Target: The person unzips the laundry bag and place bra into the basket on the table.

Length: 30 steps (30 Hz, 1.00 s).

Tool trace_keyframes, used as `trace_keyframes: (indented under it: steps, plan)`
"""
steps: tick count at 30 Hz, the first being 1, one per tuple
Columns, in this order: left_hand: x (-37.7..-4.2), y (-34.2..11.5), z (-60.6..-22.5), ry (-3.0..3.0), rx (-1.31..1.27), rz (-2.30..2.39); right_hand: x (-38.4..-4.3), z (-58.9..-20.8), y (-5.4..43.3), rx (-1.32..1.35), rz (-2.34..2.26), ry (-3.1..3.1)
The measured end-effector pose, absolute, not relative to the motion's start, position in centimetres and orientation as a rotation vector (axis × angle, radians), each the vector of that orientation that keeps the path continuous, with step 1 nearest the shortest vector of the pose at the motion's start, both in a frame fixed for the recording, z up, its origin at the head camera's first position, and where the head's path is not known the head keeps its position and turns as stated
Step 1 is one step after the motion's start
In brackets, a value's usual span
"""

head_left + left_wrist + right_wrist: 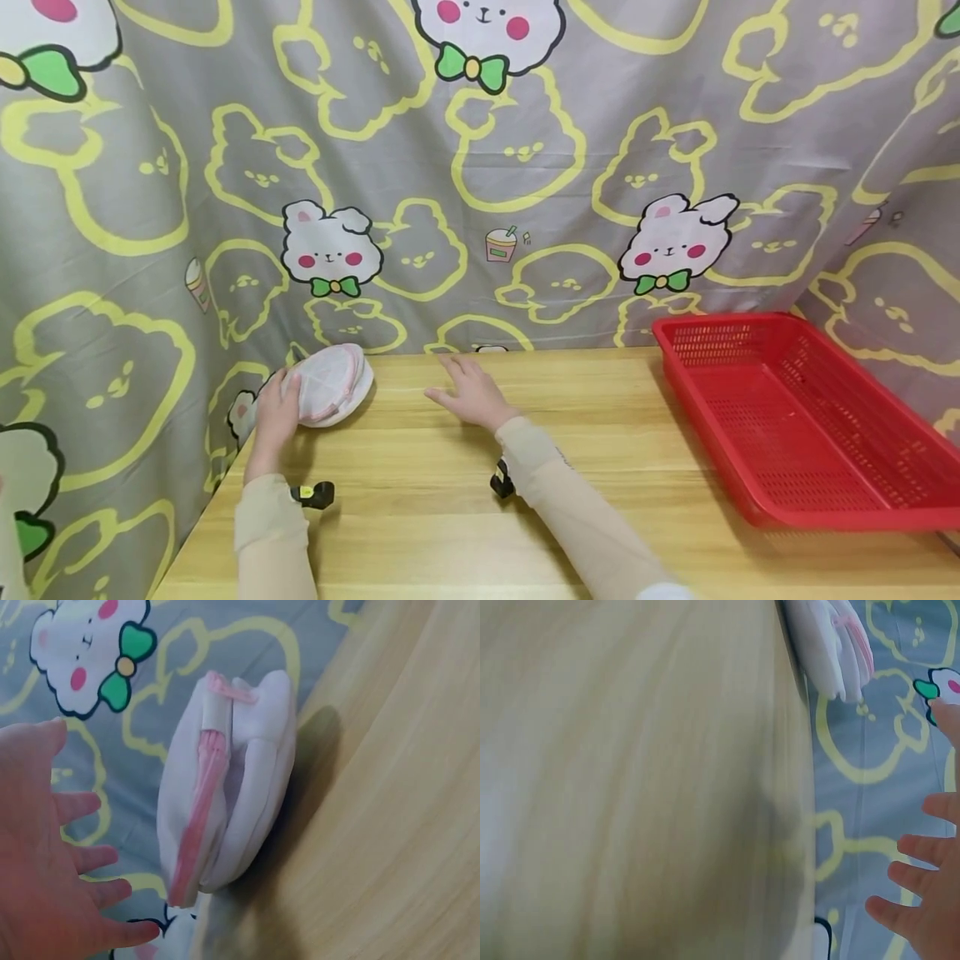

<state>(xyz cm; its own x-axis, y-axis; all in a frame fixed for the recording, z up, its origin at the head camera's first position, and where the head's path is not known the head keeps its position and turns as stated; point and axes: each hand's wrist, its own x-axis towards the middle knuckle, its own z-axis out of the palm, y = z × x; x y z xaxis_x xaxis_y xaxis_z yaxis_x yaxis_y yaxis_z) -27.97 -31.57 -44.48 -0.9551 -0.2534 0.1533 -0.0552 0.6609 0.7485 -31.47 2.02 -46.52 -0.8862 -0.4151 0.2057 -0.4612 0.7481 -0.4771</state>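
You can read no text, brand or number in any of the three views. In the head view, the yellow label [306, 492] on the black device [322, 496] at your left wrist, over the left part of the table [420, 533], is too small for you to make out, and so are the dark marks [563, 457] by the cuff of your right sleeve [581, 508]. On the curtain [551, 187] behind the table's back edge, you see a printed drink cup [500, 237] bearing a green label-like patch [501, 251], with no lettering legible on it.
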Motion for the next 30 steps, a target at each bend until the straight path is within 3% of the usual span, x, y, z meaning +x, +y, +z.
trace_keyframes:
  steps: [19, 30]
  plan:
    - [-31.2, -34.2, -46.6, -2.540, 0.495, -1.556, -31.2, -47.8, -2.5, 0.798, 0.864, -2.914]
    - [-32.1, -35.0, -47.1, -2.541, 0.492, -1.666, -31.1, -47.8, -5.3, 0.783, 0.978, -2.953]
